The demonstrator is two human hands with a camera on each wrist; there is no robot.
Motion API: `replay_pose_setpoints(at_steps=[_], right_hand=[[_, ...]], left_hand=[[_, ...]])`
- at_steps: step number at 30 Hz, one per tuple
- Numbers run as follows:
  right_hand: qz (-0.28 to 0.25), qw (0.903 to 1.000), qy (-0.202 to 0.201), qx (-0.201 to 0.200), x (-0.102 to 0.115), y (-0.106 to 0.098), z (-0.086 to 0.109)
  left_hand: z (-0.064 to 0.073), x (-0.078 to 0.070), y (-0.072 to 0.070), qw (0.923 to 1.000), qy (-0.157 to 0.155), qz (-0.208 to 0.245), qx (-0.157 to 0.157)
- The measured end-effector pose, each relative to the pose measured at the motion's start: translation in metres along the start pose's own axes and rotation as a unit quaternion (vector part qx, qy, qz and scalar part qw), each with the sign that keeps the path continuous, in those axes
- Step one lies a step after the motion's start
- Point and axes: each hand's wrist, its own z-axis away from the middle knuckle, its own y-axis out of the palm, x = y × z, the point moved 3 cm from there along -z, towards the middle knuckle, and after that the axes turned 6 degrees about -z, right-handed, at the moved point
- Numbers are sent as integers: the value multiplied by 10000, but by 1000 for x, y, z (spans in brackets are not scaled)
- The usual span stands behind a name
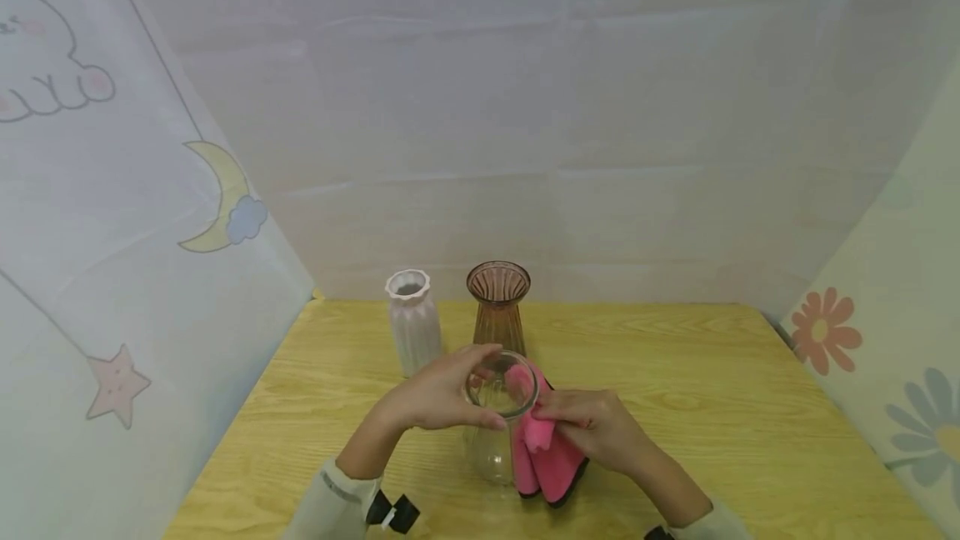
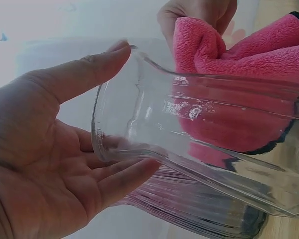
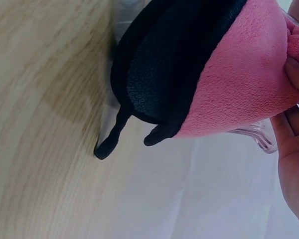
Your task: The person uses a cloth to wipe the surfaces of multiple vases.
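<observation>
A clear glass vase (image 1: 491,450) stands upright near the front middle of the table. My left hand (image 1: 448,394) holds it around the rim, thumb on the near side and fingers on the far side. In the left wrist view, the vase's flared mouth (image 2: 107,119) sits between thumb and fingers. My right hand (image 1: 606,430) pinches a pink plush cloth (image 1: 553,467) at the right of the vase's neck. The cloth hangs down along the glass, and its dark underside and black edging (image 3: 154,74) show in the right wrist view.
Behind the clear vase stands a brownish-pink ribbed glass vase (image 1: 498,315), partly hidden. A white fluted vase (image 1: 415,327) is at its left. The wooden table (image 1: 675,357) meets a pale sheet (image 1: 525,107) at the back, with printed sheets at both sides.
</observation>
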Motion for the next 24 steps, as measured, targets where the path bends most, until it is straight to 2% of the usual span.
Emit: replay_pose_setpoints(at_steps=[3,11,19,24], right_hand=[[-16,9999,162,55,-2,0,0],[201,9997,-4,137,-6,2,4],[-18,9994,140,309,-11,7,13],[51,9972,198,715,-15,8,15]], left_hand=[[-2,0,-3,9999,50,65,65],[-4,4,-5,9996,127,160,195],[-6,9,-3,9976,255,462,453],[-11,13,-8,9951,414,621,649]])
